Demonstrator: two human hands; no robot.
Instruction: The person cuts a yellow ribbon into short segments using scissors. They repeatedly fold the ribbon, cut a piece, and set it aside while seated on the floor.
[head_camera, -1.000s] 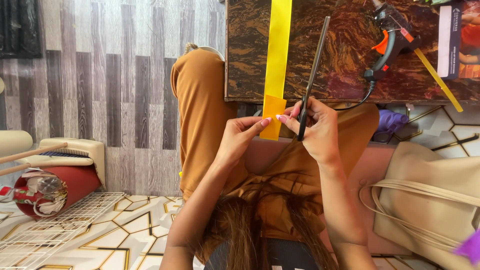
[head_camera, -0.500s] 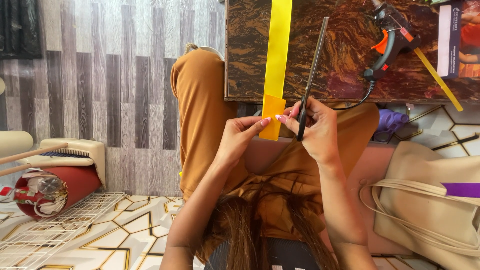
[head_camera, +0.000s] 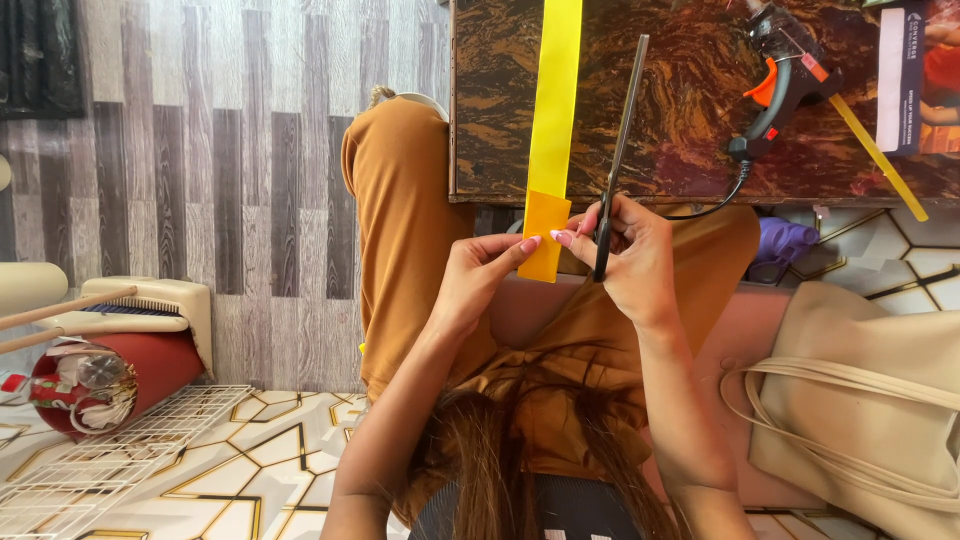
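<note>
Head view, near to far. Nearest the camera: long brown hair (head_camera: 520, 450) and both forearms over a lap in ochre cloth (head_camera: 400, 230). Left hand (head_camera: 478, 275) is closed in a pinch, thumb & forefinger on the doubled end of the yellow ribbon (head_camera: 553, 120), holding the folded flap (head_camera: 546, 235) just off the table edge. Right hand (head_camera: 630, 255) is wrapped round the handles of the scissors (head_camera: 618, 140), fingers thru the loops; blades lie together and point up across the table, just right of the ribbon, not on it. Beyond the hands: dark marbled table top (head_camera: 690, 110), ribbon running lengthwise over it and out of view at the top. Further right on the top: hot-glue gun (head_camera: 775, 85) w/ cord trailing off the edge, and a thin yellow stick (head_camera: 878, 155). Side: cream tote bag (head_camera: 870, 400) at right, white wire rack (head_camera: 110, 450) and red drum-shaped object (head_camera: 90, 375) at left. Step in hand, as judged: fold held in place, scissors ready but no cut started. Next move would prob. call for opening the blades and bringing them square across the ribbon, w/ the left pinch keeping it taut.
</note>
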